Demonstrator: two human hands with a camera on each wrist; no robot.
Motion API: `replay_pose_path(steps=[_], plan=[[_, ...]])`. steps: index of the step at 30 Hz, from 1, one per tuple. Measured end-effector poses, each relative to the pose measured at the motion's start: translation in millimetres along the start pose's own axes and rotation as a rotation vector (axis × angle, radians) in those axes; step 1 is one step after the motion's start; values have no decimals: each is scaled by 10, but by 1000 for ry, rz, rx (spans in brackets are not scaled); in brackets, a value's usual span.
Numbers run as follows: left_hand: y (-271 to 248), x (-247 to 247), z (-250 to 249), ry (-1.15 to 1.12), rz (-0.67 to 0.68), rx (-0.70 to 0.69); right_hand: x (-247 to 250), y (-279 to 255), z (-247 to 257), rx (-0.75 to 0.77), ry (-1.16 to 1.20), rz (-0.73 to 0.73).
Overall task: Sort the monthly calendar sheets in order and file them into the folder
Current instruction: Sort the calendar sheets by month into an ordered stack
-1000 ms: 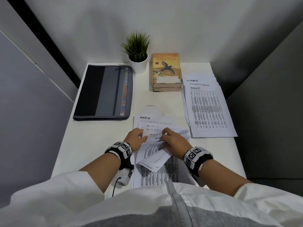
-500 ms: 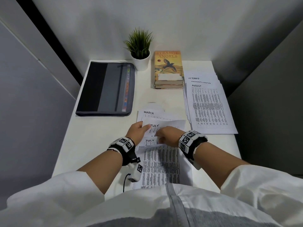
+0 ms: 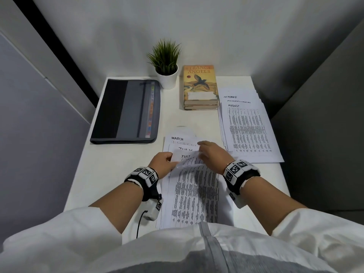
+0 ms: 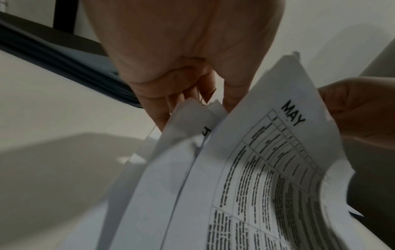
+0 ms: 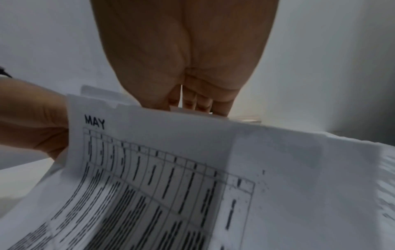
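A loose stack of calendar sheets (image 3: 194, 196) lies at the near middle of the white desk (image 3: 110, 174). MARCH (image 3: 177, 138) and JULY (image 3: 185, 156) headings show at its far end. My left hand (image 3: 169, 158) pinches the top-left corners of several sheets (image 4: 192, 115). My right hand (image 3: 202, 148) grips the raised top edge, its fingers (image 5: 198, 103) curled behind the paper. The raised sheet reads MAY (image 5: 95, 122), also in the left wrist view as MAY (image 4: 292, 113). A second pile with AUGUST (image 3: 233, 105) on top lies at the right. The dark grey folder (image 3: 126, 111) lies closed at the left.
A small potted plant (image 3: 166, 64) and two stacked books (image 3: 200, 85) stand at the back of the desk. Grey partition walls close in on both sides. Bare desk surface shows in front of the folder at the near left.
The sheets that were bent back toward me a second ago now lie flat. Both hands have stayed at the stack's far end, and the right hand now lifts the top edge.
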State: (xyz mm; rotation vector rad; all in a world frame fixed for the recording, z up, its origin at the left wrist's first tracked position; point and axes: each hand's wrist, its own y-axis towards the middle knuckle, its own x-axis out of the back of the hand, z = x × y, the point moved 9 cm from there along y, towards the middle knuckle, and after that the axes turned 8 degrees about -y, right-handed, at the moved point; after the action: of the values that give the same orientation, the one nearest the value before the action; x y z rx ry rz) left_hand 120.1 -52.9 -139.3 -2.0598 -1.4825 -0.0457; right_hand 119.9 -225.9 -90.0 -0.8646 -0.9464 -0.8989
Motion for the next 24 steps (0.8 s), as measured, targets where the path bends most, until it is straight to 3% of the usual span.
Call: replay_pose_path(steps=[4,7,12,15,20,24], plan=[[5,9,-53,57,40,-45,-28,20,2,-73,40,-67],[53,21,-28,-72,53,-33,-40,5,17,-80,88,-108],[257,192,25,-246,-112,109,-45,-24,34,-63,100,-100],[423,246,-28,-48,-149,57,-72,-41,59,-32,79,-85],[658,124,-97,261,11,-14,-101,-70,76,-6,90,-84],[776,182,-166,351,-55,-48,-110,-77,76,1,86,-72]])
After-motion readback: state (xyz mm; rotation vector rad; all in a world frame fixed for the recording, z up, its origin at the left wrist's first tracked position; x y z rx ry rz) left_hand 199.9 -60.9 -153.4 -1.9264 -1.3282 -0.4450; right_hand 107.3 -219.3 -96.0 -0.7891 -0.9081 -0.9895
